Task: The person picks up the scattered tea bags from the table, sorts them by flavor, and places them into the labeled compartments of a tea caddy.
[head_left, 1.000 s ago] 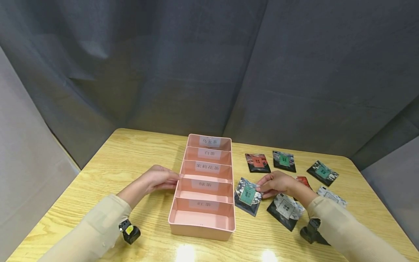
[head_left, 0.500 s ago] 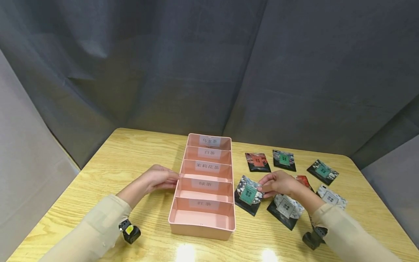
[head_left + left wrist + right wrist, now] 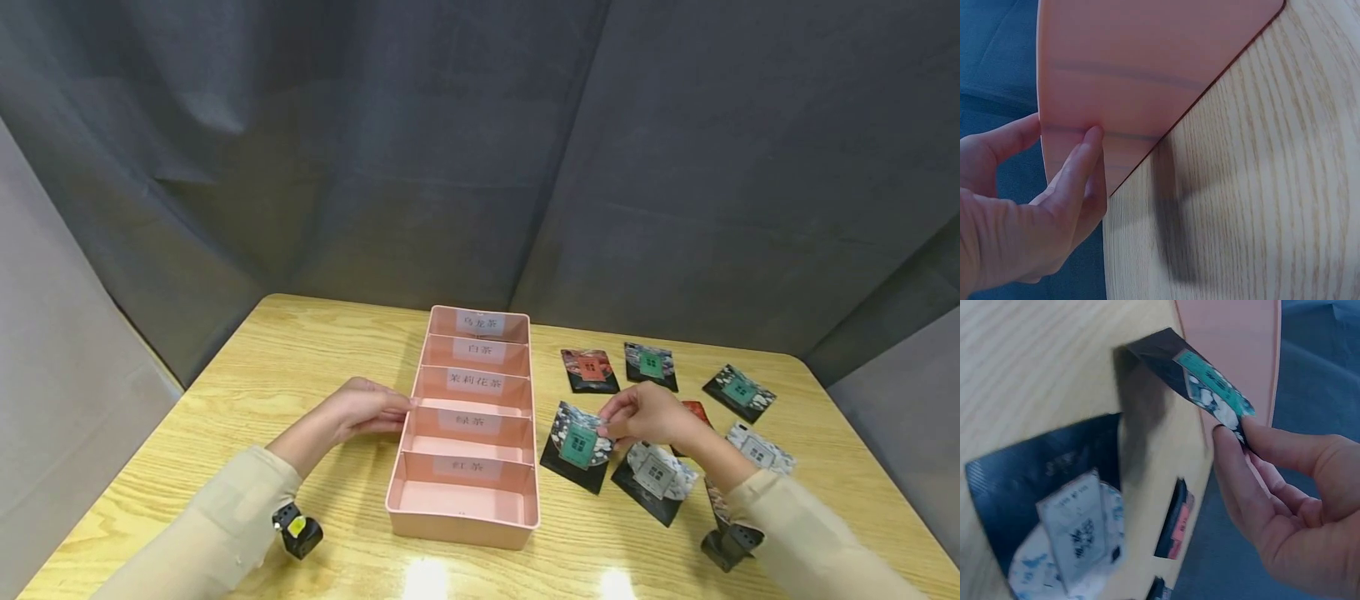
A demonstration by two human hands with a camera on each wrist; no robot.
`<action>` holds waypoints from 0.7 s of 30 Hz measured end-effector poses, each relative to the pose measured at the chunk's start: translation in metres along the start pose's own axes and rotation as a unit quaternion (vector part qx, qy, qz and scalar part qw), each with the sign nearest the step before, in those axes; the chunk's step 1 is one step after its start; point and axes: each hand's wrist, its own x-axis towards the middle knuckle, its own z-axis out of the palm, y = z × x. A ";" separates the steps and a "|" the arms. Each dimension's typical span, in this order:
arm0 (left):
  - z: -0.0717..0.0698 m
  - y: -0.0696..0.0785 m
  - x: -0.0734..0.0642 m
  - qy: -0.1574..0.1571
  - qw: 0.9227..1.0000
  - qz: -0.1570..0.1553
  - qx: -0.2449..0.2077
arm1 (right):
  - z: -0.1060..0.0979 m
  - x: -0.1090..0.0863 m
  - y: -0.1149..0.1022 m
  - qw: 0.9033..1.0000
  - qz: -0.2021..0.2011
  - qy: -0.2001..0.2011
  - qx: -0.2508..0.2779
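Note:
My right hand (image 3: 647, 414) pinches the upper right edge of a dark tea sachet (image 3: 577, 447) with a teal label. In the right wrist view the sachet (image 3: 1194, 381) tilts over its shadow; whether its low end touches the table cannot be told. Left of it stands a long pink box (image 3: 462, 518), split crosswise into several compartments with white paper labels in Chinese characters. My left hand (image 3: 367, 408) holds the box's left wall. In the left wrist view its fingertips lie on the outer wall (image 3: 1129, 62), while another digit reaches over the rim, its tip hidden.
Several other sachets lie right of the box: a red one (image 3: 590, 371), a green-labelled one (image 3: 651, 367), a teal-labelled one (image 3: 740, 394) and white-labelled ones (image 3: 656, 481). My right forearm partly covers another red sachet (image 3: 697, 412). A dark curtain (image 3: 480, 167) hangs behind the wooden table (image 3: 322, 350).
The right hand has raised the teal-labelled sachet's upper edge and shifted it slightly to the right. The left hand and the box have stayed put.

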 end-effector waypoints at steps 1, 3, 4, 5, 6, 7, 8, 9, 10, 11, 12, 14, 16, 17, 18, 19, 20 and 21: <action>0.000 0.000 0.000 0.000 1.000 0.000 0.001 | -0.001 -0.001 -0.002 1.000 0.000 -0.001 -0.007; -0.001 0.001 -0.001 0.000 1.000 -0.001 0.005 | -0.003 -0.003 -0.004 1.000 -0.006 -0.005 -0.020; -0.001 0.002 -0.001 0.003 1.000 -0.004 0.006 | -0.004 -0.003 -0.005 1.000 -0.009 -0.008 -0.027; -0.001 0.002 -0.001 0.004 1.000 -0.005 0.007 | -0.006 -0.004 -0.007 0.999 -0.013 -0.012 -0.028; -0.001 0.002 -0.001 0.006 1.000 -0.005 0.007 | -0.007 -0.004 -0.008 0.999 -0.015 -0.015 -0.030; -0.001 0.002 0.000 0.007 1.000 -0.006 0.007 | -0.007 -0.005 -0.009 0.999 -0.016 -0.016 -0.031; -0.001 0.003 0.000 0.008 1.000 -0.006 0.005 | -0.008 -0.005 -0.010 0.999 -0.017 -0.017 -0.031; 0.000 0.002 0.000 0.008 1.000 -0.007 0.003 | -0.009 -0.005 -0.011 0.999 -0.017 -0.018 -0.029; 0.000 0.002 0.000 0.006 1.000 -0.006 0.001 | -0.010 -0.005 -0.012 0.999 -0.019 -0.019 -0.026; 0.000 0.002 0.001 0.006 1.000 -0.006 -0.001 | -0.011 -0.005 -0.013 0.999 -0.022 -0.021 -0.022; 0.000 0.002 0.001 0.006 1.000 -0.006 -0.003 | -0.013 -0.005 -0.014 0.999 -0.027 -0.020 -0.020; 0.000 0.002 0.001 0.005 1.000 -0.006 -0.004 | -0.015 -0.006 -0.016 0.999 -0.035 -0.020 -0.012; 0.000 0.002 0.001 0.005 1.000 -0.006 -0.003 | -0.018 -0.007 -0.019 0.999 -0.043 -0.020 -0.002; 0.000 0.002 0.001 0.008 1.000 -0.008 -0.003 | -0.020 -0.007 -0.020 0.999 -0.046 -0.019 0.001; 0.000 0.002 0.001 0.007 1.000 -0.007 -0.003 | -0.021 -0.008 -0.022 0.999 -0.048 -0.019 0.003; -0.001 0.002 0.002 0.007 1.000 -0.007 -0.001 | -0.022 -0.008 -0.024 0.999 -0.048 -0.019 0.007; -0.001 0.002 0.002 0.006 1.000 -0.007 -0.001 | -0.024 -0.008 -0.026 0.998 -0.051 -0.019 0.005; -0.001 0.002 0.002 0.006 1.000 -0.007 -0.001 | -0.025 -0.009 -0.028 0.998 -0.054 -0.019 0.001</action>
